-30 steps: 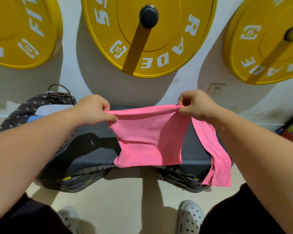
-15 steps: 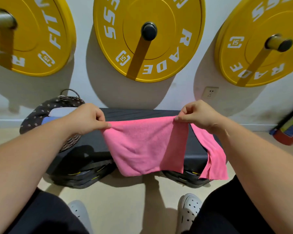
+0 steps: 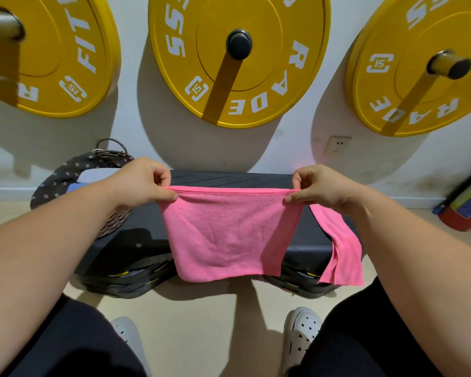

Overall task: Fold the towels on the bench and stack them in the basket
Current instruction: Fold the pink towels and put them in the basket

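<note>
Towel (image 3: 229, 235), pink, hangs between your two hands in the air, in front of the bench (image 3: 242, 178) and over its front edge. You have its top edge pulled taut, which lets the cloth drop flat and shows you whether the lower edge runs level.

Your left hand (image 3: 139, 183) pinches the top edge at its left corner, thumb and curled fingers clamped on the hem. Your right hand (image 3: 324, 189) pinches the same edge, but partway along rather than at a corner. Beyond that hand a loose strip falls past the bench's front edge toward its right end. That grip looks chosen to mark a fold line: the stretched span is likely the width you want, and the strip is what has to come across.

Your basket (image 3: 65, 172) stands at the bench's left end, close to your left arm; whether it rests on the bench or just beside it I cannot tell. A pale cloth (image 3: 93, 175) already lies inside, so this towel probably goes on top once folded. Mind the hanging strip, since it may twist as you bring your hands together.
</note>
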